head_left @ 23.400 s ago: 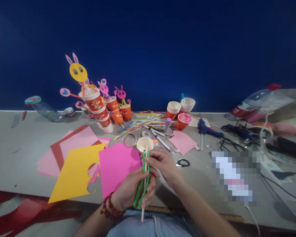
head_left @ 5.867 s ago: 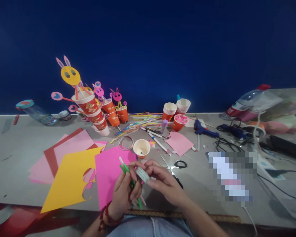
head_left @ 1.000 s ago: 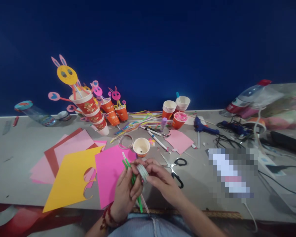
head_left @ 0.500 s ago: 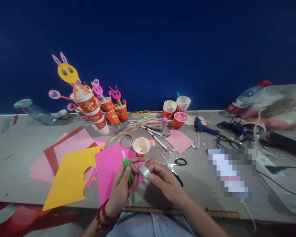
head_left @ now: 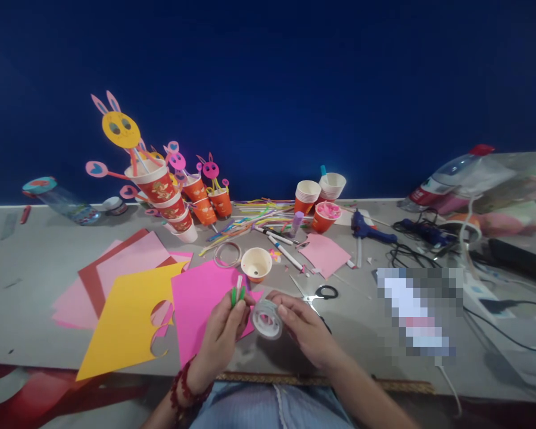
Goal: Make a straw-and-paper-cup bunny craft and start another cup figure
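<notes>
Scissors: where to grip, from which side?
Probably the upper handle loop, coming from the person's right. The scissors lie flat and open, the visible blade pointing away and left, so the right side meets black handle rather than metal. The lower loop seems a poorer choice: the right hand partly hides it.

A single head-worn camera supplies the view. It looks forward and down from above the wearer's blue clothing, facing a dark blue wall. The left hand and right hand occupy the near field, low and central; the grey tabletop spans the full frame width.
</notes>
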`<state>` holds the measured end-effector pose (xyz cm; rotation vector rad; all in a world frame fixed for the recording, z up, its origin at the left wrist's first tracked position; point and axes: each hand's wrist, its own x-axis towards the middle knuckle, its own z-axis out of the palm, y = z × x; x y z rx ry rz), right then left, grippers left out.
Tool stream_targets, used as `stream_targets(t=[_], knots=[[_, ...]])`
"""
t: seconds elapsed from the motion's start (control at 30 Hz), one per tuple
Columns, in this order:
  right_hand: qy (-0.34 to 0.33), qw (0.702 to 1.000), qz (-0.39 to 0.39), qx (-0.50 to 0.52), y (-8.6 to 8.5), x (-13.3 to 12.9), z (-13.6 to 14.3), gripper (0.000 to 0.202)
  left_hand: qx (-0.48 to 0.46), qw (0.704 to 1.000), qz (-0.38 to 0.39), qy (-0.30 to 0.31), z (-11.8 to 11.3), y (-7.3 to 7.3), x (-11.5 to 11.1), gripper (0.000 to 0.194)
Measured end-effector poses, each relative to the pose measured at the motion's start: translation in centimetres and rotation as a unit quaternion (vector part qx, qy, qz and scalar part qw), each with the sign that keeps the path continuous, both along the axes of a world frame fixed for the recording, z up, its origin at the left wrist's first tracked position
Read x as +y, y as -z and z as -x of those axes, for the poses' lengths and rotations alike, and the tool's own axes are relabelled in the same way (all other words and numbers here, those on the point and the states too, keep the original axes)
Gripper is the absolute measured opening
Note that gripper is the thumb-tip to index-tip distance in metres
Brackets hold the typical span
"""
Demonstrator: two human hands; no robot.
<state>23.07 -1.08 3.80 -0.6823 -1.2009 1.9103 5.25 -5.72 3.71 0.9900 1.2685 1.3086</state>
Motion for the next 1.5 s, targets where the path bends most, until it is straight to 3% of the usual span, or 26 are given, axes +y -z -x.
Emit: stream_targets(t=[0.13, 0.23, 0.43, 0.63, 0.97, 1.27, 1.5], knots=[[-0.002, 0.999, 0.035, 0.023, 0.1, -0.2, 0.1, 0.038, 0.033, 0.997, -0.025, 0.058, 0.6, -0.7, 0.2, 0.039], [-0.007, 0.999, 0.033, 0.022, 0.0, -0.2, 0.3, 0.039, 0.032, 0.997, -0.023, 0.068, 0.5, -1.1, 0.5, 0.038], [-0.011, 0.999, -0.007, 0.03, -1.0, -0.4, 0.3, 0.033, -0.093, 0.988, 0.115, -0.035, -0.8, 0.0, 0.2, 0.06], [-0.031, 0.999, -0.028, 0.024, -1.4, -0.5, 0.4, 0.026, -0.115, 0.985, 0.116, -0.063, -1.7, 0.2, 0.0, 0.055], [0.004, 1.0, -0.017, -0.009, -1.2, -0.4, 0.5, 0.04, -0.046, 0.997, 0.054, 0.0, -0.6, 0.7, 0.2, 0.041], [-0.027, 0.998, -0.053, 0.003, -1.6, -0.1, 0.0, 0.037, -0.107, 0.988, 0.104, -0.046, -1.5, 0.8, 0.1, 0.06], [-0.026, 0.998, -0.049, -0.011, -1.5, -0.2, 0.1, 0.035, -0.124, 0.984, 0.119, -0.047, -1.7, 0.8, 0.0, 0.06]])
